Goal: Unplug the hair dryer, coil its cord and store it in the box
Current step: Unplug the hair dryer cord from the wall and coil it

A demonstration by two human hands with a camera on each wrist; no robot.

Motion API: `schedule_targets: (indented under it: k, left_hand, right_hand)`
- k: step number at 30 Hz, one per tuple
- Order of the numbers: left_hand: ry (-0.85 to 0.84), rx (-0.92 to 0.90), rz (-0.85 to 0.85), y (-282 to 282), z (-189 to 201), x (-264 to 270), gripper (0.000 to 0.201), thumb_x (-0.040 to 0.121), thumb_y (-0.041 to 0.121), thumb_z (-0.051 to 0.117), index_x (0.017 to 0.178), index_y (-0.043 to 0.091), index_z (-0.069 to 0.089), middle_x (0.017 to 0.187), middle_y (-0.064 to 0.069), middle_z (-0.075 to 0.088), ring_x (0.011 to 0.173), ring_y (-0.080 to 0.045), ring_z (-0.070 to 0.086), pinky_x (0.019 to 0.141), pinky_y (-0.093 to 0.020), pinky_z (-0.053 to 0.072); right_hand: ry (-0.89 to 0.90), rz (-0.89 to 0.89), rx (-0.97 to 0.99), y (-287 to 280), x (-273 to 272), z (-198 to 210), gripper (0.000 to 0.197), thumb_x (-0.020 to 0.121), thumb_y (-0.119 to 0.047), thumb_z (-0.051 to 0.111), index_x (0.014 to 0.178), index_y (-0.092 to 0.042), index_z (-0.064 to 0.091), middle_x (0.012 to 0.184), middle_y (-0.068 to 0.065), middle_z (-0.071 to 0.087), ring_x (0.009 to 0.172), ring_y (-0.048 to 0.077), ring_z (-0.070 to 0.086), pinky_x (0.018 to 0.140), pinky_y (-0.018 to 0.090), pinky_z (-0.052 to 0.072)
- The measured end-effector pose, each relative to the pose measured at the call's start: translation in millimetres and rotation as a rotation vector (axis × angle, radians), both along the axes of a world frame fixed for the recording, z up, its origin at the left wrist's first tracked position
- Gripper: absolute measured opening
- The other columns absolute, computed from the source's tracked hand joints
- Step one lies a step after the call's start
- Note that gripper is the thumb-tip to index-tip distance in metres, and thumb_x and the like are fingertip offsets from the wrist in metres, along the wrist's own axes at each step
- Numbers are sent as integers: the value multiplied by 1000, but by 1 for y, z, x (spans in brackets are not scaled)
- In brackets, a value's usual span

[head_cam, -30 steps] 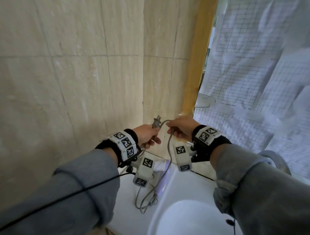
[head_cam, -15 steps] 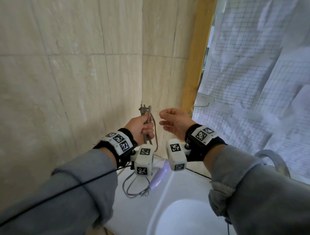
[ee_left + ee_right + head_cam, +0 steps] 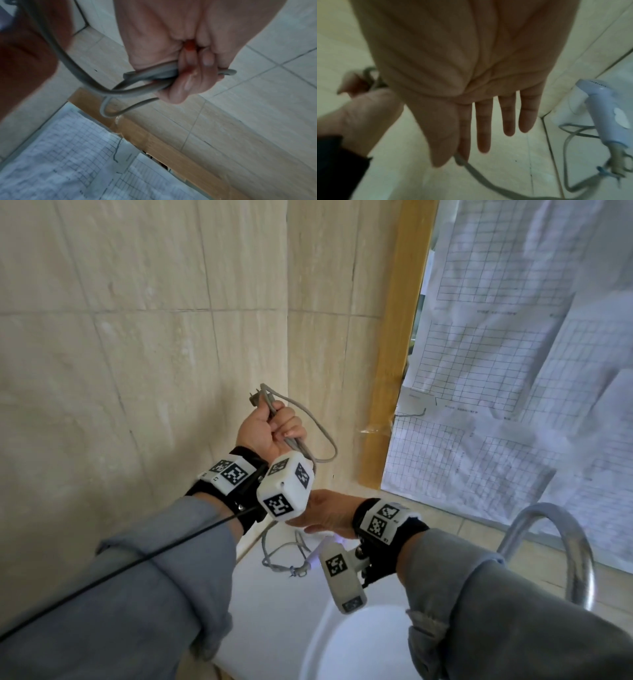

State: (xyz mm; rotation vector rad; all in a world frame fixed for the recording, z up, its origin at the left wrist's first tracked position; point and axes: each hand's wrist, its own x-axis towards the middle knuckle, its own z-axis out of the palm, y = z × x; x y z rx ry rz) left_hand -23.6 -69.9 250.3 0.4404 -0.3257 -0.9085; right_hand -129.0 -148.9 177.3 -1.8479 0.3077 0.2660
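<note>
My left hand [image 3: 279, 428] is raised in front of the tiled wall and grips several loops of the grey cord [image 3: 320, 440], with the plug [image 3: 256, 399] sticking out on top. In the left wrist view its fingers [image 3: 187, 82] curl round the bundled cord [image 3: 150, 75]. My right hand [image 3: 313, 520] is lower, partly behind the left wrist camera. Its fingers [image 3: 483, 129] are straight, and the cord [image 3: 471, 170] runs out from between thumb and forefinger. The pale blue hair dryer [image 3: 607, 121] lies on the white counter [image 3: 274, 611]. No box is in view.
A white sink basin [image 3: 359, 648] lies below my arms, with a curved metal faucet [image 3: 565, 539] to the right. A wooden frame [image 3: 394, 364] and gridded paper sheets [image 3: 513, 378] stand behind. Slack cord [image 3: 279, 559] lies on the counter.
My left hand has risen with the plug and cord loops. The right hand let go near the plug and has dropped below the left wrist, fingers straightened.
</note>
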Motion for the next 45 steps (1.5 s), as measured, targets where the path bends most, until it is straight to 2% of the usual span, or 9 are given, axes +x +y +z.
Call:
schedule_targets:
  k: [4, 7, 11, 16, 27, 32, 38, 41, 45]
  left_hand:
    - [1, -57, -91, 8, 7, 3, 49, 94, 50, 34, 58, 18, 44, 33, 5, 31, 26, -7, 29, 30, -15, 32]
    - [-8, -86, -139, 17, 10, 11, 57, 93, 52, 34, 51, 16, 49, 33, 4, 32, 26, -7, 31, 31, -15, 32]
    - [-118, -66, -159, 31, 13, 21, 62, 94, 53, 28, 50, 17, 53, 34, 3, 36, 29, -6, 34, 37, -15, 38]
    - [-227, 17, -128, 39, 13, 22, 60, 94, 52, 27, 50, 21, 55, 34, 3, 36, 30, -6, 33, 42, -15, 38]
    - [-553, 304, -60, 35, -2, 5, 65, 95, 51, 24, 45, 21, 52, 32, 9, 30, 28, -4, 24, 38, -18, 19]
    - [-981, 541, 41, 36, -16, -3, 67, 46, 82, 54, 54, 17, 42, 38, 10, 31, 36, -6, 22, 41, -17, 22]
    - [-1283, 851, 54, 34, -35, -12, 44, 87, 44, 54, 52, 19, 43, 38, 12, 40, 38, -4, 34, 48, -12, 34]
    - [-1365, 871, 75, 30, -43, -16, 45, 90, 43, 50, 54, 19, 42, 48, 7, 41, 46, -8, 37, 55, -17, 35]
    - [-1425, 858, 121, 21, -54, -16, 34, 90, 47, 48, 65, 24, 45, 58, 4, 40, 55, -12, 37, 59, -24, 34]
  right_hand:
    - [26, 126, -123, -4, -2, -5, 30, 94, -16, 52, 123, -16, 60, 135, 0, 58, 118, 11, 52, 105, 34, 40]
    - [22, 115, -24, -11, -1, -12, 7, 95, -17, 51, 93, -22, 56, 112, -1, 69, 110, 11, 60, 96, 30, 42]
    - [-12, -110, 50, -19, -1, -17, 23, 98, -27, 43, 79, -15, 47, 71, 2, 65, 68, 15, 65, 79, 28, 52]
    - [111, -209, -291, -38, -7, -18, 50, 96, -51, 33, 68, -14, 54, 60, 2, 58, 56, 15, 57, 67, 27, 46]
    - [251, -436, -302, -51, -17, -6, 50, 91, -50, 49, 64, -7, 52, 52, 5, 50, 27, 13, 39, 35, 14, 32]
    - [274, -450, -372, -54, -10, 3, 51, 93, -49, 43, 61, -12, 55, 58, 1, 52, 47, 13, 41, 47, 22, 34]
    - [210, -538, -137, -51, 0, 12, 42, 97, -39, 44, 66, -13, 54, 57, -1, 43, 38, 8, 38, 31, 14, 28]
    - [172, -502, 7, -45, 7, 14, 29, 97, -32, 45, 74, -17, 53, 71, -2, 52, 54, 10, 54, 46, 18, 45]
    - [121, -505, 181, -38, 13, 20, 29, 94, -29, 53, 73, -9, 56, 59, 1, 59, 58, 16, 52, 60, 27, 42]
